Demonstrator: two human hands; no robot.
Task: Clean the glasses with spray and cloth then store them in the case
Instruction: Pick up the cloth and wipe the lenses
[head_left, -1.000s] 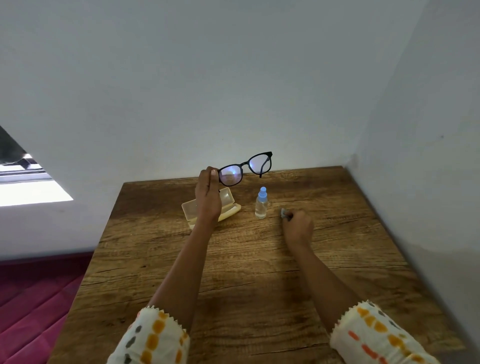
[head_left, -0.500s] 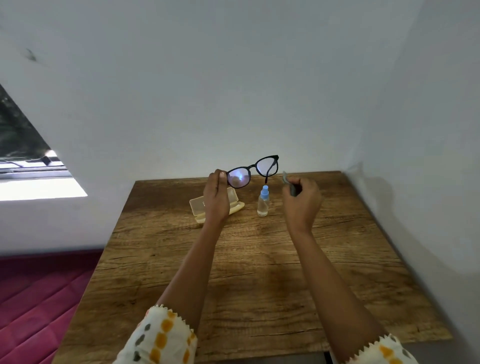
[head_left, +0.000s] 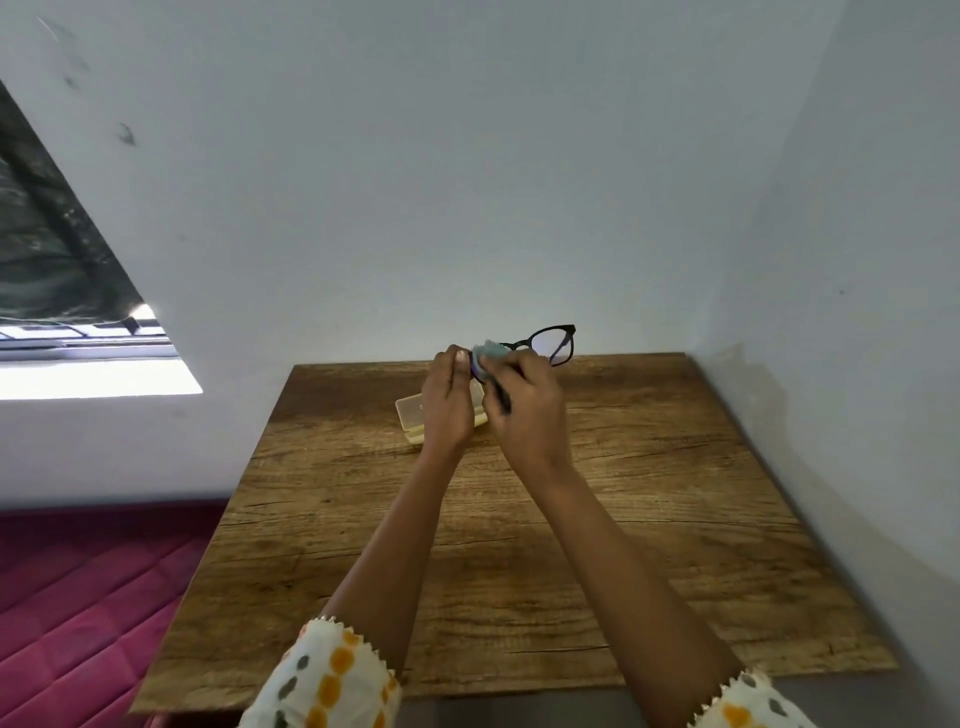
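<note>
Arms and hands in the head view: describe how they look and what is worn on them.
Both forearms are bare from sleeve edge to wrist. The cream fabric left sleeve and its matching right sleeve are loose, printed with orange and grey blobs, and edged with a small zigzag trim. The left hand and right hand are ungloved; no ring or watch shows.

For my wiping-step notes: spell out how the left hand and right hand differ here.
The left hand pinches the glasses at the frame's end; the right hand holds the cloth. The left hand only steadies, while the right hand presses the cloth over the lens beside it, leaving the other lens bare. Shared: both are raised above the table, with the case behind them.
</note>
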